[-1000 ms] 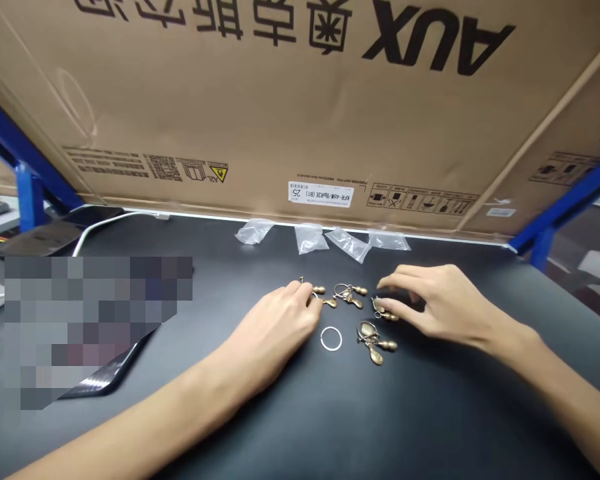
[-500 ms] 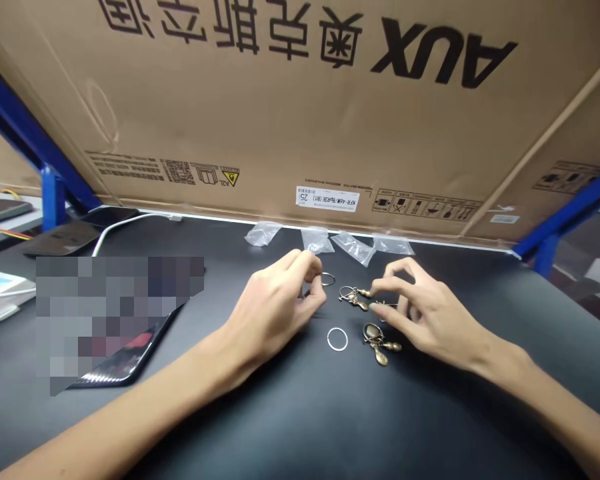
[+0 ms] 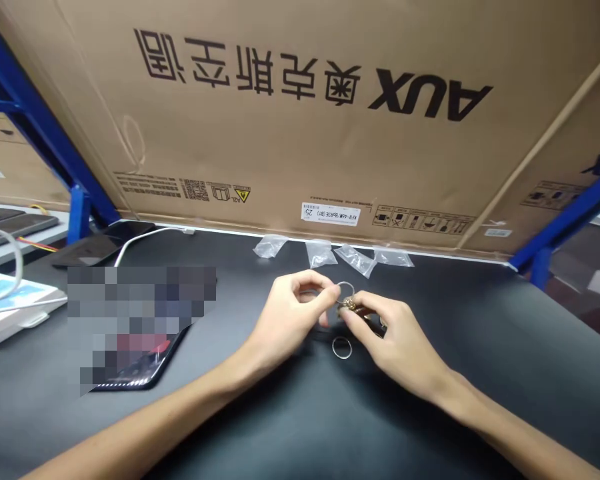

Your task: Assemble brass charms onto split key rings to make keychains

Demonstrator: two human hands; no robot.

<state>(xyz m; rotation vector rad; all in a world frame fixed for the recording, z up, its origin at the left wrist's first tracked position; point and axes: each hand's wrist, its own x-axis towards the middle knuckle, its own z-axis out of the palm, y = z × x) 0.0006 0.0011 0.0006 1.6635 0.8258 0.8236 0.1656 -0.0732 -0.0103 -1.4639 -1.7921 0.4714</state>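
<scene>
My left hand point(image 3: 293, 313) pinches a thin silver split ring point(image 3: 347, 284) between thumb and fingertips. Close against it, my right hand point(image 3: 400, 337) grips a small brass-coloured charm point(image 3: 349, 305) with its thumb and index finger; the charm is partly covered by the fingers. The ring and the charm meet or nearly touch. A second split ring point(image 3: 342, 347) lies flat on the black table below both hands. Bits of other brass charms show behind my right fingers, mostly hidden.
Several clear plastic bags point(image 3: 321, 254) lie along the table's back edge. Behind them stands a large cardboard box point(image 3: 260, 140) between blue metal posts point(image 3: 79, 213). At left are a tablet-like device point(image 3: 153, 373), partly pixelated, a white cable point(image 3: 130, 241) and a white box point(image 3: 15, 310).
Both hands have come together. My left hand has lifted the upper ring from the table, and my right hand has taken a brass charm up to it. The view has shifted slightly.
</scene>
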